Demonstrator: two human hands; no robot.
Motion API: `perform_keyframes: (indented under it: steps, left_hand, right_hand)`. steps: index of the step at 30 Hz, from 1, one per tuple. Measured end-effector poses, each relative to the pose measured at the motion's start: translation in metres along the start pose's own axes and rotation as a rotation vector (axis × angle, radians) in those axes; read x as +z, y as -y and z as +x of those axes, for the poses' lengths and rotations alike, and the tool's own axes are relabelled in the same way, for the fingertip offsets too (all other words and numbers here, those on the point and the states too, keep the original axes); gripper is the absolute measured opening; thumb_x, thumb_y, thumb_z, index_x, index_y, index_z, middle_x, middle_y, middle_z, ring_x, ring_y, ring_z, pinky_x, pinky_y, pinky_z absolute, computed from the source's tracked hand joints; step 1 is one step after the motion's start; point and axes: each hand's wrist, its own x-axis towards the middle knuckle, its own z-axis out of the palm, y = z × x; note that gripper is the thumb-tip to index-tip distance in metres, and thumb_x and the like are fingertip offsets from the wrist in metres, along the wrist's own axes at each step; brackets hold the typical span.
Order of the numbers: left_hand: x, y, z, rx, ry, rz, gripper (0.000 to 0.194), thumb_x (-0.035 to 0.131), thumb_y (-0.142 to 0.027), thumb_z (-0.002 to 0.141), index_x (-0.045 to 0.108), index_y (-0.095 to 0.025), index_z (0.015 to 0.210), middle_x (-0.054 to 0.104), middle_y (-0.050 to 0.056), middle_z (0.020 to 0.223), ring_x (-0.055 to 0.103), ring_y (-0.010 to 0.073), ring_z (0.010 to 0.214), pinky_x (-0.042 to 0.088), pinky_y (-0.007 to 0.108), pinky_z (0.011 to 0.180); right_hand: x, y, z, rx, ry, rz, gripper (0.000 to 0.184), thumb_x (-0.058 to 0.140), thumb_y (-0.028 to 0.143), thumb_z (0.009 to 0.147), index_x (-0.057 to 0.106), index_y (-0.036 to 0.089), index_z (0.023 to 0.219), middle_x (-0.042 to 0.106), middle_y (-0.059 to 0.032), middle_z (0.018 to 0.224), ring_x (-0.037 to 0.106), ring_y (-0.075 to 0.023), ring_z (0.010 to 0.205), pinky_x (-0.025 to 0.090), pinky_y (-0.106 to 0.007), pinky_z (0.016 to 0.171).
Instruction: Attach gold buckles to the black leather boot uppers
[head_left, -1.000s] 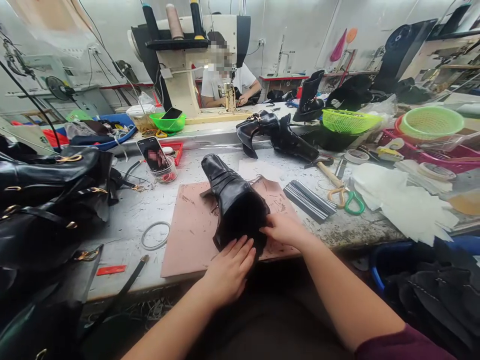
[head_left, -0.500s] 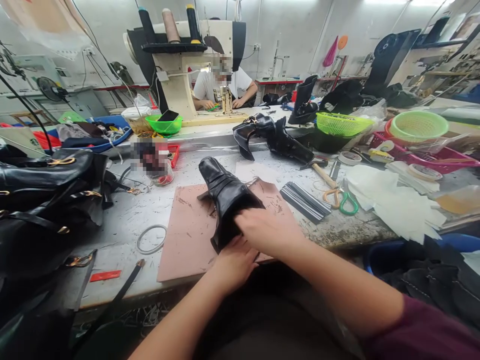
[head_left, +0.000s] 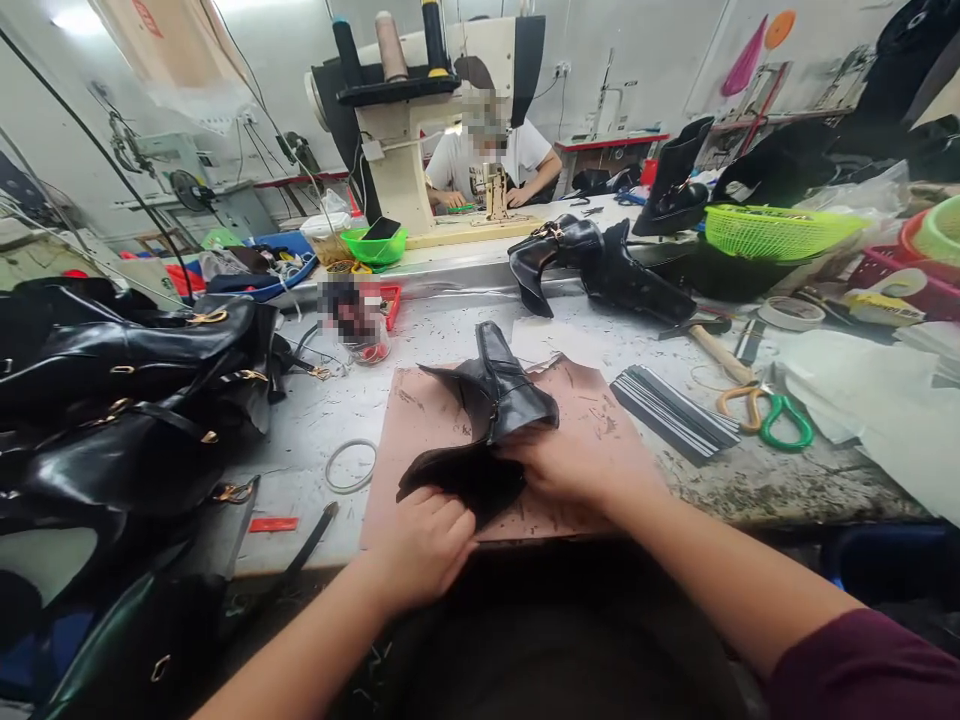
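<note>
A black leather boot upper point(head_left: 517, 395) lies over the pinkish-brown board point(head_left: 581, 410) in front of me, its dark inside opened out toward my body. My left hand point(head_left: 433, 540) is closed on the near left edge of the upper, fingers curled over it. My right hand point(head_left: 566, 465) grips the right side, its fingertips partly hidden under and behind the leather. To the right of the board lies a stack of dark strips with white edges point(head_left: 675, 410). Left of it rests a pale ring point(head_left: 351, 466).
Black boot uppers with gold buckles point(head_left: 142, 370) are piled at left. More uppers point(head_left: 600, 262) lie ahead. Scissors point(head_left: 784, 422), a hammer point(head_left: 720, 350) and a tape roll point(head_left: 791, 313) are at right. A co-worker point(head_left: 525, 160) sits behind a sewing machine point(head_left: 390, 170).
The upper has been turned and opened out, its near flap drawn left. My left hand has shifted to that flap's left edge; my right hand stays at the right side. The view has swung left.
</note>
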Motion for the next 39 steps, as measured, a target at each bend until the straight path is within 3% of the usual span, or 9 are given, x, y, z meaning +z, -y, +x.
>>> perform_keyframes:
  steps: [2,4,7,14,20,26,28,32,39]
  left_hand:
    - [0.003,-0.01,0.016,-0.113,0.007,0.044,0.013,0.045,-0.022,0.084,0.053,-0.016,0.076,0.058,0.005,0.071,0.056,0.0205,0.063,0.046,0.034,0.058]
    - [0.007,-0.017,0.027,-0.18,-0.024,0.05,0.008,0.049,-0.02,0.083,0.054,-0.015,0.081,0.059,0.007,0.078,0.057,0.0217,0.071,0.046,0.033,0.058]
    - [0.015,-0.021,0.034,-0.212,-0.052,0.006,0.007,0.057,-0.019,0.078,0.056,-0.014,0.082,0.061,0.009,0.086,0.057,0.0232,0.081,0.048,0.032,0.063]
    - [0.023,-0.024,0.035,-0.27,-0.097,-0.019,0.005,0.056,-0.015,0.078,0.057,-0.015,0.073,0.06,0.006,0.075,0.057,0.0218,0.074,0.048,0.033,0.06]
    - [0.024,-0.03,0.046,-0.274,-0.133,0.106,0.009,0.055,-0.008,0.07,0.057,-0.015,0.064,0.057,0.005,0.065,0.054,0.0215,0.063,0.042,0.03,0.044]
    - [0.03,-0.024,0.044,-0.423,-0.318,-0.087,0.013,0.048,-0.007,0.069,0.054,-0.017,0.061,0.056,0.003,0.062,0.053,0.0179,0.061,0.048,0.03,0.056]
    - [0.032,-0.023,0.04,-0.451,-0.362,-0.147,0.009,0.05,-0.01,0.07,0.056,-0.016,0.067,0.06,0.005,0.071,0.055,0.0191,0.069,0.05,0.031,0.062]
    - [0.036,-0.026,0.036,-0.408,-0.363,-0.083,0.013,0.053,-0.015,0.075,0.06,-0.012,0.087,0.063,0.011,0.089,0.058,0.0244,0.083,0.052,0.037,0.072]
    - [0.044,-0.039,0.032,-0.274,-0.381,0.078,0.021,0.043,-0.01,0.084,0.063,-0.013,0.089,0.067,0.009,0.083,0.06,0.0212,0.076,0.051,0.033,0.064]
  right_hand:
    - [0.001,0.002,-0.004,-0.041,0.027,0.032,0.046,0.055,0.008,0.067,0.062,0.013,0.113,0.06,-0.0129,0.12,0.052,-0.0248,0.114,0.037,-0.041,0.101]
    - [-0.002,0.004,-0.006,-0.074,0.044,0.046,0.046,0.057,0.01,0.068,0.062,0.012,0.113,0.06,-0.0133,0.12,0.052,-0.0249,0.114,0.039,-0.04,0.1]
    - [-0.008,0.005,-0.006,-0.133,0.079,0.017,0.04,0.058,0.01,0.07,0.063,0.009,0.11,0.063,-0.0138,0.115,0.054,-0.0255,0.112,0.041,-0.04,0.098]
    - [-0.009,0.005,-0.001,-0.217,0.103,-0.075,0.024,0.062,0.013,0.074,0.067,0.008,0.097,0.067,-0.0144,0.106,0.059,-0.0266,0.105,0.04,-0.041,0.098]
    - [-0.002,0.002,-0.005,-0.256,-0.023,-0.054,0.022,0.063,0.009,0.07,0.067,0.008,0.092,0.069,-0.0146,0.1,0.062,-0.0268,0.099,0.043,-0.04,0.095]
    - [0.019,-0.001,-0.006,-0.184,-0.167,-0.027,0.021,0.056,0.011,0.076,0.066,0.012,0.094,0.068,-0.0129,0.101,0.062,-0.024,0.094,0.044,-0.042,0.093]
    - [0.024,0.0,-0.007,-0.148,-0.221,-0.008,0.021,0.05,0.01,0.08,0.067,0.015,0.091,0.068,-0.0101,0.094,0.063,-0.0212,0.089,0.045,-0.041,0.092]
    - [0.026,-0.001,-0.009,-0.12,-0.274,0.039,0.019,0.051,0.01,0.079,0.068,0.016,0.085,0.066,-0.0068,0.084,0.061,-0.018,0.082,0.046,-0.038,0.092]
    - [0.025,-0.002,-0.018,-0.129,-0.207,0.073,0.024,0.051,0.012,0.079,0.068,0.017,0.095,0.067,-0.0074,0.088,0.062,-0.0194,0.088,0.039,-0.043,0.099]
